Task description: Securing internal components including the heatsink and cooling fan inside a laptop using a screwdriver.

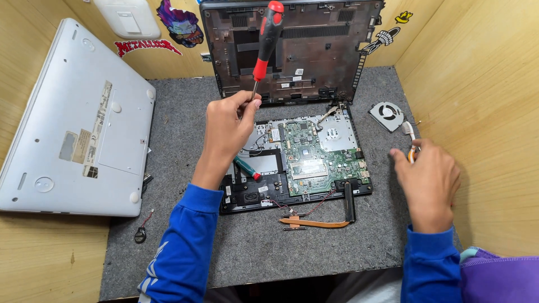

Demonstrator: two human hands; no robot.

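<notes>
Screwdriver (266, 42) upright in left grip (227, 126)

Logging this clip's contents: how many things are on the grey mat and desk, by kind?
Screwdrivers: 2, one in the left hand, one on the open laptop
Laptops: 2, open, closed
Back cover: 1
Fan: 1
Copper pipe: 1
Coin battery: 1
Brush by the right hand: 1
Total: 9

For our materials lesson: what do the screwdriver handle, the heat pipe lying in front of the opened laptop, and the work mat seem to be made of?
Screwdriver, held in the left hand: handle looks like moulded plastic or rubber, glossy red with black grip; thin shaft looks metal.
Heat pipe: probably copper, judging by its orange-brown metallic sheen.
Work mat: seemingly felt or carpet-like fabric, matt grey and fuzzy.
</notes>
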